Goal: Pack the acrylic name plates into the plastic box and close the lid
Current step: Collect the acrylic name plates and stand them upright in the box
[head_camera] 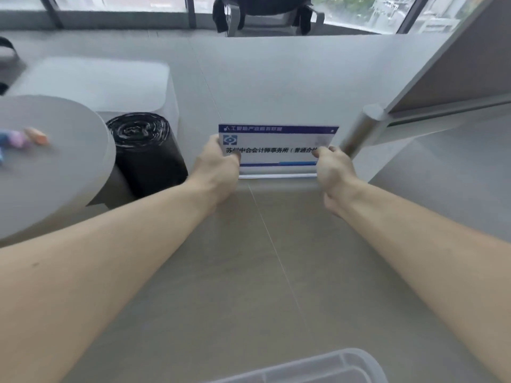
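An acrylic name plate with a blue header, a round logo and dark Chinese lettering stands upright on the grey desk. My left hand grips its left edge. On the opposite edge sits my right hand, fingers closed on it. Both arms reach straight forward. A translucent plastic box shows only its near corner at the bottom of the frame, close to my body. Its inside is mostly out of view.
A black roll of bags lies left of the plate, beside a large white roll with small coloured items on top. A white container sits behind. A partition with a metal post rises right. A chair stands beyond the desk.
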`<state>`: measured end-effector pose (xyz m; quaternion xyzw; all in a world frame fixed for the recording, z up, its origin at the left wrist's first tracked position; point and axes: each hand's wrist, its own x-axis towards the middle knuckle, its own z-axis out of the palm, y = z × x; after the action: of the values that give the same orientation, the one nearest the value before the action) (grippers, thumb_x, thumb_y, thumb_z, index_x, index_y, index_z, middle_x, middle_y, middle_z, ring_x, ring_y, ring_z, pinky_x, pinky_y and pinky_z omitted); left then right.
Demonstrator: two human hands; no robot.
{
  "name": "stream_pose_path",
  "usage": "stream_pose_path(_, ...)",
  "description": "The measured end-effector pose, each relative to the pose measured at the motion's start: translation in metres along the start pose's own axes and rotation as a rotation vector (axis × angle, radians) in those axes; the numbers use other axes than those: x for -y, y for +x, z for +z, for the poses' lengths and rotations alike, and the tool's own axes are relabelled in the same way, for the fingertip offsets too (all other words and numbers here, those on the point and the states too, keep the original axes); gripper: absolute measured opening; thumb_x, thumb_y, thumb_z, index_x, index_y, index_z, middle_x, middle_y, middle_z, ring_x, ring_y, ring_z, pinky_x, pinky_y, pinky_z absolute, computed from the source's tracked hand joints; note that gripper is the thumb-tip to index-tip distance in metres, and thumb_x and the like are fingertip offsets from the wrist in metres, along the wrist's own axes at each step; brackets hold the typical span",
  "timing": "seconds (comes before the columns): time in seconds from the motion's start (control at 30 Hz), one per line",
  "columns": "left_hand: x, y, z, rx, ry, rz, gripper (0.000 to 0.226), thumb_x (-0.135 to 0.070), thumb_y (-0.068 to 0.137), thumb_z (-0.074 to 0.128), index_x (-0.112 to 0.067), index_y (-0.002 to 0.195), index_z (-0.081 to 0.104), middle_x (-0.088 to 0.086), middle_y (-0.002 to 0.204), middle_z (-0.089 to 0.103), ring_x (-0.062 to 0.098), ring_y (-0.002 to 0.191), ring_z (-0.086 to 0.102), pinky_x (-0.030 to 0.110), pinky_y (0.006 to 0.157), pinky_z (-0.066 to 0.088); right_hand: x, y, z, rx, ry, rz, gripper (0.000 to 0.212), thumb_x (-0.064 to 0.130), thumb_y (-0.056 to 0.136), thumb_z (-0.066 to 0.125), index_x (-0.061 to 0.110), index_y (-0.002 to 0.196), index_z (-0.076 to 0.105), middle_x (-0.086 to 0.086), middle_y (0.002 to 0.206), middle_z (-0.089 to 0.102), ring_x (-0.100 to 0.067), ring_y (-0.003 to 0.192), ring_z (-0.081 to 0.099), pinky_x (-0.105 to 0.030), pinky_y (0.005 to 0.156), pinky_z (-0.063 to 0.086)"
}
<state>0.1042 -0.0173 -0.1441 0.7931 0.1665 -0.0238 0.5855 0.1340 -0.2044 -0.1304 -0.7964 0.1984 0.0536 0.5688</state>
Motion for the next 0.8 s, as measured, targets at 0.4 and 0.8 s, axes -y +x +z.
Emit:
stream_pose_path(0.4, -0.134, -0.104, -0.073, -0.103, 0.038, 0.210, 0.013, -0.020, 0.108, 0.043, -0.027, 0.109, 0.054, -0.003, 0.109, 0.069, 0.022, 0.094, 0.060, 0.032, 0.080, 0.042, 0.128, -0.136, -0.063, -0.028, 0.112, -0.022, 0.019, 0.027, 0.100, 0.039, 0.022, 0.105, 0.056, 0.000, 0.078, 0.049, -0.020, 0.073, 0.046, -0.030, 0.063, 0.034)
stream_pose_path(0.8, -0.270, -0.307, -0.235, 0.051, 0.152, 0.376, 0.009, -0.031, 0.092, 0.074, -0.030, 0.099, 0.080, -0.006, 0.100, 0.081, 0.020, 0.093, 0.078, 0.052, 0.079, 0.064, 0.251, -0.365, -0.137, -0.055, 0.252, -0.163, 0.027, 0.028, 0.105, 0.042, 0.014, 0.117, 0.061, 0.006, 0.090, 0.062, -0.014, 0.080, 0.056, -0.026, 0.070, 0.043)
